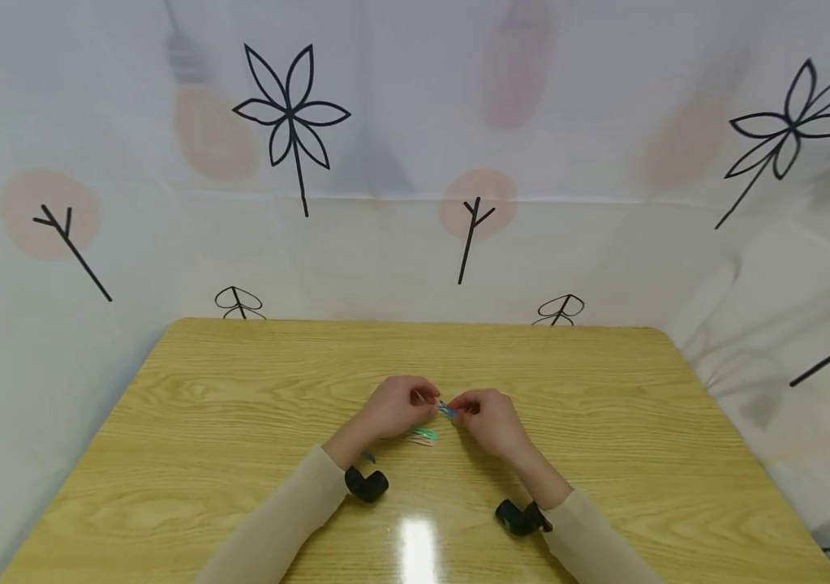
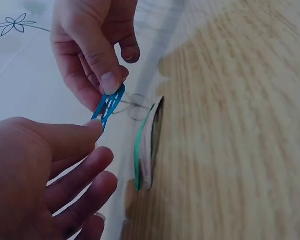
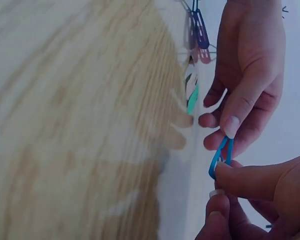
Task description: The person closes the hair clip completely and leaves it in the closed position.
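Note:
A blue snap hair clip [image 1: 447, 410] is held between both hands above the table. My left hand [image 1: 393, 405] pinches one end of it between thumb and fingertip. At the other end, my right hand [image 1: 491, 418] pinches it with thumb and forefinger. In the right wrist view the two arms of the blue clip [image 3: 220, 157] stand apart in a narrow V. Below the hands, a green hair clip [image 1: 425, 433] lies on the table beside a pale pink clip [image 2: 148, 150].
Near my left wrist, a dark blue clip [image 3: 201, 30] and a reddish clip [image 3: 204, 52] lie on the wood-grain table [image 1: 604, 389]. Patterned white cloth [image 1: 385, 259] hangs behind the table. Black wrist cameras sit at both sleeves.

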Motion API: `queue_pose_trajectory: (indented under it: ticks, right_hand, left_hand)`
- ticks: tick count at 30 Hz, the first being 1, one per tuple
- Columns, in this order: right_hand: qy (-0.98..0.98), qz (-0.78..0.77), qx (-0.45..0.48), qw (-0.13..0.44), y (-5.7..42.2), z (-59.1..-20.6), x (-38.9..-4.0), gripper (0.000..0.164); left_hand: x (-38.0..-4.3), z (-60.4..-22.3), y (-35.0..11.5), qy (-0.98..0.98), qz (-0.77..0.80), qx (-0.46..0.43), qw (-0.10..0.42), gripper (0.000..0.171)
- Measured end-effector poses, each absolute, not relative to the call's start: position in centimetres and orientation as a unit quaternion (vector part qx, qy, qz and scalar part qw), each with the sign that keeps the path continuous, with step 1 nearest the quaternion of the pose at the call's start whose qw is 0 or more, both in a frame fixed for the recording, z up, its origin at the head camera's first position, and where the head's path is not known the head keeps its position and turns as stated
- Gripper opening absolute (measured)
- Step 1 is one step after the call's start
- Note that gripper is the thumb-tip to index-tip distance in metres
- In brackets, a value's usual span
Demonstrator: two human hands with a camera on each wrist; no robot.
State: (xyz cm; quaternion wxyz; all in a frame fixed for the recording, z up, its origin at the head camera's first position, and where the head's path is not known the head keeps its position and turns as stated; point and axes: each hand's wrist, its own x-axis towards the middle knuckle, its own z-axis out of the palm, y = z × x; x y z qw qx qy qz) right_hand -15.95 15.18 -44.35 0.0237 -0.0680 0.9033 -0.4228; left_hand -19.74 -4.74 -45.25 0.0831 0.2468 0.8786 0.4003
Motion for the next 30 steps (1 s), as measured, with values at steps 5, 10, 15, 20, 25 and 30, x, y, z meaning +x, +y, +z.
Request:
queue_pose_trajectory:
  ticks: [5,10,15,20,25,30]
  right_hand:
    - [0.904,-0.42,-0.079,0.003,14.9,-43.8,-15.6,0.015]
    - [0.905,-0.416,-0.089,-0.012,14.7,-43.3,-15.2,0.013]
    - [0.904,-0.415,-0.094,-0.026,14.4,-43.0,-14.9,0.013]
    - [0.9,-0.421,-0.103,-0.043,14.4,-42.9,-14.7,0.014]
    - [0.893,-0.429,-0.121,-0.064,14.4,-43.2,-14.7,0.014]
    - [0.889,-0.434,-0.127,-0.068,14.4,-43.4,-14.8,0.014]
  left_hand:
    - [-20.0,-45.1,-5.3,0.862,0.423,0.259,0.108,0.026]
    - [-19.9,-44.8,-5.9,0.844,0.442,0.269,0.14,0.026]
    - [-19.7,-44.8,-6.3,0.831,0.458,0.275,0.153,0.02]
    - [-19.3,-44.6,-6.7,0.827,0.467,0.278,0.144,0.016]
    - [-18.9,-44.3,-7.1,0.824,0.474,0.278,0.139,0.013]
    - [-18.4,-44.2,-7.3,0.822,0.479,0.278,0.132,0.011]
